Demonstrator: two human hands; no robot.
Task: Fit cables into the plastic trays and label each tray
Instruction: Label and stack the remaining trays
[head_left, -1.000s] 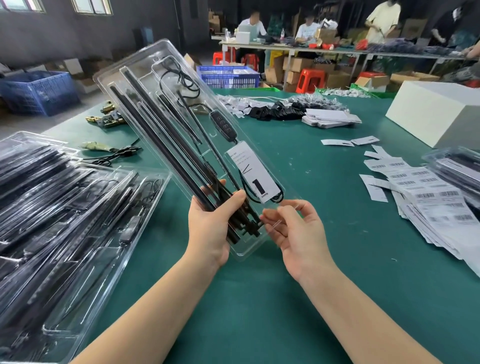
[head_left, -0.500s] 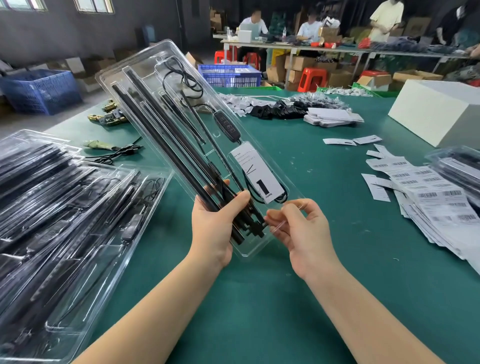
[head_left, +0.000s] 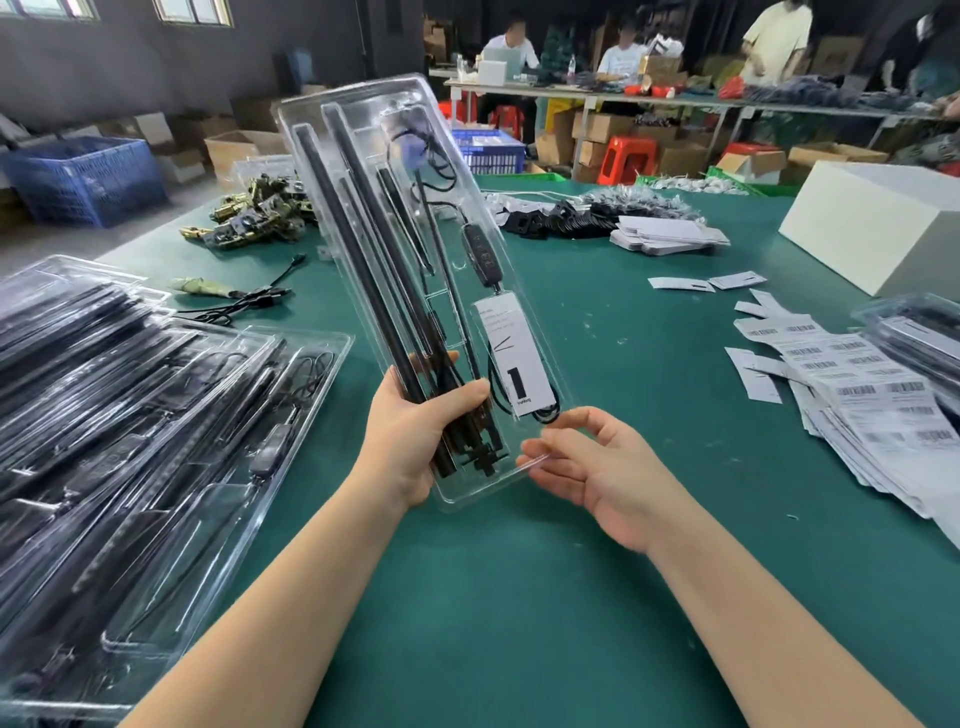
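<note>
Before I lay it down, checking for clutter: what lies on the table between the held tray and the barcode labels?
Head view: only bare green table between the tray and the barcode labels.

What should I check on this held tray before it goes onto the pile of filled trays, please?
1. Tray held firmly: ok, the left hand grips the clear tray near its lower end.
2. Right hand free: ok, open, fingertips at the tray's lower corner.
3. Black rods seated in their channels: ok, as far as visible.
4. Cable with controller inside the tray: ok.
5. White card in place: ok.
6. Barcode label applied: cannot tell, none visible on this side.
7. Pile of filled trays within reach: ok, likely.
</note>
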